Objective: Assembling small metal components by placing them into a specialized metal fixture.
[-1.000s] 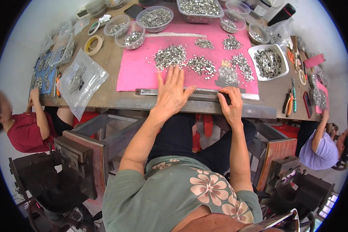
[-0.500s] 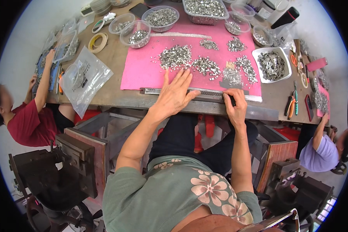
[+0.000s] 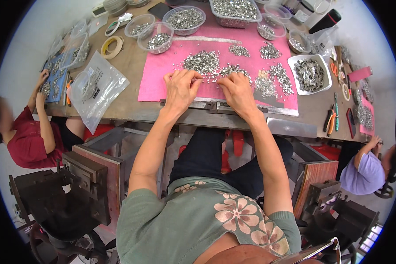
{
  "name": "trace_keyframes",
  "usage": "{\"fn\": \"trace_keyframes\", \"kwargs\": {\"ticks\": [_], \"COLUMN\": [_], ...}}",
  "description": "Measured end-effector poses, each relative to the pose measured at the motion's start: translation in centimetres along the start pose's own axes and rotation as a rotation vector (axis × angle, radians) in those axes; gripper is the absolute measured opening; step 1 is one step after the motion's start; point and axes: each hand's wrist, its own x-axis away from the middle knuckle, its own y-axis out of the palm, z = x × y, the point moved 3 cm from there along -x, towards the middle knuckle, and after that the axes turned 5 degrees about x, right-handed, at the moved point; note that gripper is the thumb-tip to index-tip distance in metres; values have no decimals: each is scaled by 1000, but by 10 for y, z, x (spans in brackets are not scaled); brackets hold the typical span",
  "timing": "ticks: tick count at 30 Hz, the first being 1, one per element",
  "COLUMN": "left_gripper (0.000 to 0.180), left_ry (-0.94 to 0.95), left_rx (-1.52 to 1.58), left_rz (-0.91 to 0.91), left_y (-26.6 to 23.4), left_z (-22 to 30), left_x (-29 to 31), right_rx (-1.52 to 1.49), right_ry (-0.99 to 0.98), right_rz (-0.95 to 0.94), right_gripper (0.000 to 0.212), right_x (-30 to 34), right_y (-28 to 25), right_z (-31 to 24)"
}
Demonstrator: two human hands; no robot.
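Left hand (image 3: 181,89): fingers bent, tips drawn close at the near edge of the large pile (image 3: 202,61); whether they grasp anything cannot be told.
Right hand (image 3: 236,91): fingers gathered near the smaller pile (image 3: 234,69); any grasp is too small to tell.
Piles: loose silvery bits on the pink mat (image 3: 156,77), beyond the metal rail (image 3: 199,104).
Handling: a light fingertip pinch should suit such small bits; raised wrists would likely spare the rail a nudge.
Desk (image 3: 134,59): brown; white tray (image 3: 294,72) and pliers (image 3: 328,119) at right.
Room: pale walls, a co-worker seated either side.
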Motion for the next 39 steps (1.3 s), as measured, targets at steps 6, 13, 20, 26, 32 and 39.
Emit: {"fn": "trace_keyframes", "kwargs": {"ticks": [6,13,20,26,32,39], "left_gripper": [12,13,11,11,9,10], "left_ry": [92,95,94,109,72,111], "left_rx": [-39,-140,-80,-131,-40,-82], "left_rz": [-28,3,1,-25,-68,-36], "left_y": [5,12,5,1,1,4], "left_z": [-2,2,0,5,0,1], "left_x": [-2,-1,4,6,1,5], "right_rx": [-6,-16,89,1,-260,-167], "right_ry": [33,-7,-94,1,120,29], "right_rz": [-49,-30,-97,-63,-57,-9], "right_gripper": [12,12,11,9,10,14], "right_x": [4,-1,-5,7,35,44], "right_y": [-3,8,2,-19,-34,-31], "right_z": [2,-2,-5,-7,-16,-21]}}
